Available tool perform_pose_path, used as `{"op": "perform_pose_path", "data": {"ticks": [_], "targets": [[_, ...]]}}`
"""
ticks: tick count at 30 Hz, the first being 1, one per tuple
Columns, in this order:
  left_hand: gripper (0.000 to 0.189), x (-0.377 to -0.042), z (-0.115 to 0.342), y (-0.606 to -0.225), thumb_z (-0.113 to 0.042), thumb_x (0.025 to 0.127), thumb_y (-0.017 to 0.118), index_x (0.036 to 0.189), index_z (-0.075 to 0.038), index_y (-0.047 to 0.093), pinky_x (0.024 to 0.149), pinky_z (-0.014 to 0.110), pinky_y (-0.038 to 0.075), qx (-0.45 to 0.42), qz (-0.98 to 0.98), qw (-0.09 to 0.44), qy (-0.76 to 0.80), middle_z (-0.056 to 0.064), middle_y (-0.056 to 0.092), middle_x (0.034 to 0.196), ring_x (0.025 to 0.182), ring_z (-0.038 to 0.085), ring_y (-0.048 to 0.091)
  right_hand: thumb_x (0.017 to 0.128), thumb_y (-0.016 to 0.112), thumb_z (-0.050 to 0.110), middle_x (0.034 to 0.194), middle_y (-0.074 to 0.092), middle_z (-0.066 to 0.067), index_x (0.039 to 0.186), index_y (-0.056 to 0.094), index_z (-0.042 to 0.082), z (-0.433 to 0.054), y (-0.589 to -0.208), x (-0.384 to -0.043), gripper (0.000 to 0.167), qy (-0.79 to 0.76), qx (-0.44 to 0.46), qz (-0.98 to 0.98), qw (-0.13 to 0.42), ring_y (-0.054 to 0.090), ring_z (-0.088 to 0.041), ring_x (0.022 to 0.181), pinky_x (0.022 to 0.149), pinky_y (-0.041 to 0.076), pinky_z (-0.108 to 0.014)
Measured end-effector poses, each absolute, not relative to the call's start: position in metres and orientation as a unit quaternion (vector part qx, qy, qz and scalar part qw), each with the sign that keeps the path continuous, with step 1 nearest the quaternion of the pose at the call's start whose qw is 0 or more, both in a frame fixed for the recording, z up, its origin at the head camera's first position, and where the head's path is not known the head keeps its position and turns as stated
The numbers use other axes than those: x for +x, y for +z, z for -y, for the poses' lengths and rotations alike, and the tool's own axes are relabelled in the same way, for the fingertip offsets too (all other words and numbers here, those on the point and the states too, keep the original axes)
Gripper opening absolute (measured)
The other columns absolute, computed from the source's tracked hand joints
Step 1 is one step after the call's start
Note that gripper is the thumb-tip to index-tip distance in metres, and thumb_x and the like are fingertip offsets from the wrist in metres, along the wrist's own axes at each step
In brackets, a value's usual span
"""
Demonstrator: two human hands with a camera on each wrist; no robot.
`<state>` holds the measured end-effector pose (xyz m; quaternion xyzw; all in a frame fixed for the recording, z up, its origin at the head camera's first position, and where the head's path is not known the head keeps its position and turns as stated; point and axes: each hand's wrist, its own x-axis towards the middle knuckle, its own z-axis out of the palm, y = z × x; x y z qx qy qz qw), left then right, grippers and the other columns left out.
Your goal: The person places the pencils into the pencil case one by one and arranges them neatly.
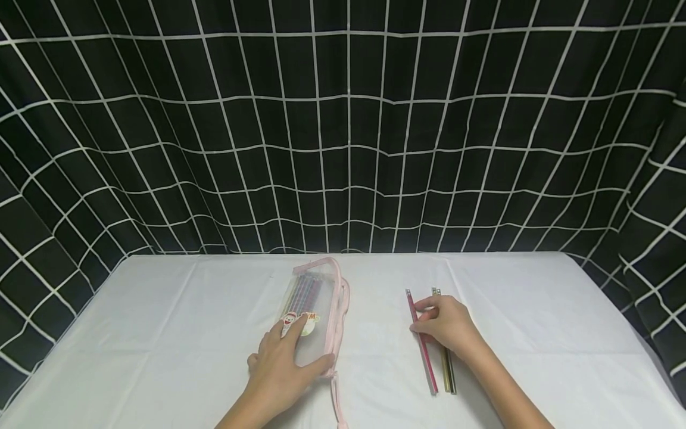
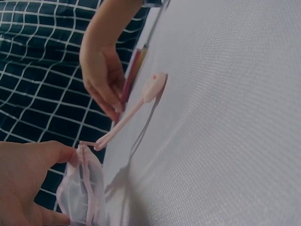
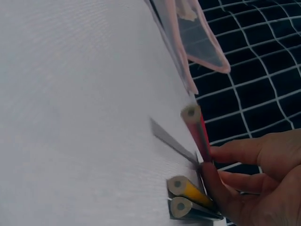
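Note:
A clear pencil case (image 1: 316, 351) with pink trim and a zip lies left of centre, several pencils (image 1: 306, 292) showing inside. My left hand (image 1: 281, 369) holds it, thumb at the pink zipped edge and fingers across the printed front. Between thumb and fingertips, my right hand (image 1: 447, 325) pinches a red pencil (image 1: 429, 369). Its near end stands off the cloth above a shadow in the right wrist view. Beneath that hand, a yellow pencil (image 3: 193, 190) and a dark pencil (image 3: 190, 207) lie side by side on the table, partly covered.
A pink strap (image 1: 336, 399) trails from the case toward the front, ending in a pale pink tab (image 2: 154, 87). White cloth covers the table (image 1: 134, 333). A black curtain (image 1: 348, 131) with a white grid hangs behind and at the sides.

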<state>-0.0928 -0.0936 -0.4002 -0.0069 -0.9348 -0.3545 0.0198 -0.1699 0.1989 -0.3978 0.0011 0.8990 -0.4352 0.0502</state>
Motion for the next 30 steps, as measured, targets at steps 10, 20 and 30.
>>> {"op": "perform_pose_path", "data": {"ticks": [10, 20, 30], "targets": [[0.086, -0.093, 0.093, -0.4, -0.057, 0.083, 0.08, 0.153, -0.015, 0.055, 0.093, 0.072, 0.036, -0.008, 0.936, 0.022, -0.351, 0.032, 0.047, 0.154, 0.143, 0.053, 0.042, 0.086, 0.076, -0.008, 0.084, 0.075, -0.012, 0.126, 0.062, -0.018, -0.198, -0.396, -0.169, 0.044, -0.478, 0.016, -0.875, 0.074, 0.072, -0.017, 0.066, 0.062, 0.061, -0.031], [0.086, -0.092, 0.093, -0.401, -0.058, 0.083, 0.08, 0.153, -0.015, 0.055, 0.095, 0.074, 0.035, -0.007, 0.936, 0.025, -0.35, 0.031, 0.047, 0.154, 0.143, 0.054, 0.042, 0.087, 0.074, -0.009, 0.089, 0.077, -0.016, 0.129, 0.06, -0.019, -0.194, -0.392, -0.167, 0.044, -0.513, 0.01, -0.856, 0.067, 0.074, -0.018, 0.072, 0.065, 0.063, -0.033], [0.086, -0.092, 0.093, -0.401, -0.057, 0.083, 0.08, 0.153, -0.015, 0.055, 0.093, 0.075, 0.036, -0.008, 0.937, 0.028, -0.348, 0.031, 0.048, 0.153, 0.142, 0.053, 0.044, 0.088, 0.074, -0.008, 0.09, 0.075, -0.018, 0.132, 0.061, -0.016, -0.185, -0.384, -0.171, 0.046, -0.54, 0.004, -0.839, 0.063, 0.07, -0.014, 0.068, 0.065, 0.063, -0.033]]}}
